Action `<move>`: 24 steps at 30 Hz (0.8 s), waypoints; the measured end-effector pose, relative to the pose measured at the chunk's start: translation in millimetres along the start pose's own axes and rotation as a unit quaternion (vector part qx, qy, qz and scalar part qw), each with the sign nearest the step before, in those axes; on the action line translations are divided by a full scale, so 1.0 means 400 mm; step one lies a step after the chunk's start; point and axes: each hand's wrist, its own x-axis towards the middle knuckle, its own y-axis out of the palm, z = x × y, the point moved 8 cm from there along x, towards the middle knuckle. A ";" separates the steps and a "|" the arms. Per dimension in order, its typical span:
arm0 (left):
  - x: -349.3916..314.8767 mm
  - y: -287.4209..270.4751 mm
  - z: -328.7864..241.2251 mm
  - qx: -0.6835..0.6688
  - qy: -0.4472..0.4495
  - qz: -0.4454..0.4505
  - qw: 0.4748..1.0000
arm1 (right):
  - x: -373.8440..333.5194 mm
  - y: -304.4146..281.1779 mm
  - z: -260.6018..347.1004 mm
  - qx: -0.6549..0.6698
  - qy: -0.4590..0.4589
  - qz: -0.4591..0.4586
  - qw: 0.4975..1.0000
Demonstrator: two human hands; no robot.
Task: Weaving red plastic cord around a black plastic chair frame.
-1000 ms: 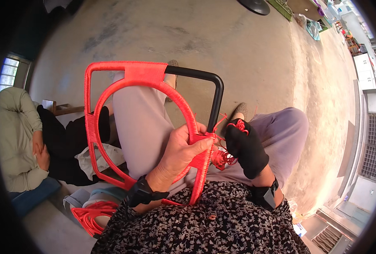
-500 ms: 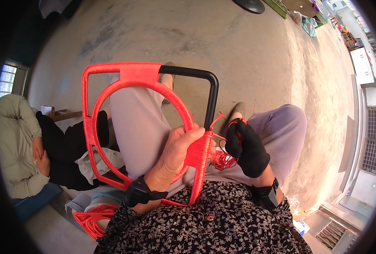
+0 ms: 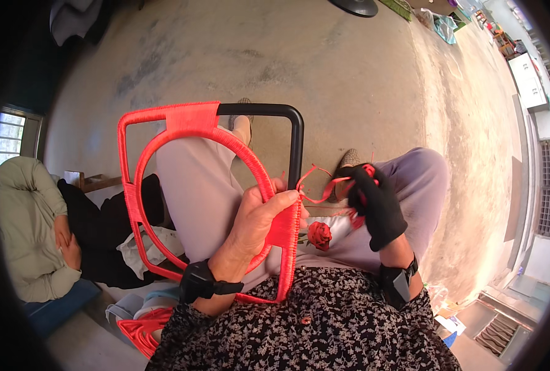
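1. Nearest, a black top with a pale floral print [image 3: 312, 315] is covering the person's torso, and pale lilac trousers [image 3: 418, 185] are covering the spread legs.
2. A large rectangular frame wrapped in red cord, with a round red ring inside it [image 3: 191, 117], is standing tilted over the lap, its lower edge resting close against the top.
3. The bare left hand [image 3: 253, 216] is gripping the frame's right side, fingers closed around the wrapped part and thumb pressing near its edge.
4. The right hand in a black glove [image 3: 375, 210] is holding a gathered bunch of red cord [image 3: 369, 169], its fingers curled closed; a loose strand is running from there to the frame beside the left thumb.
5. Just above that thumb, a bare black tube [image 3: 296, 148] is forming the frame's upper right corner.
6. A red rose-shaped flower [image 3: 319, 236] is showing between the thighs; whether it is printed cannot be told.
7. At lower left, a heap of red cord [image 3: 144, 332] is lying beside the person.
8. Farther left, another person in a pale green top [image 3: 24, 216] is sitting on a blue seat [image 3: 64, 309], hands resting together.
9. Beyond the feet, a grey concrete floor [image 3: 337, 80] is stretching toward a round black base [image 3: 356, 6] and a white cabinet [image 3: 527, 80].
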 end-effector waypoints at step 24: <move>0.003 -0.009 0.042 0.060 -0.052 -0.007 0.997 | -0.046 0.185 0.080 -0.312 -0.340 0.062 0.885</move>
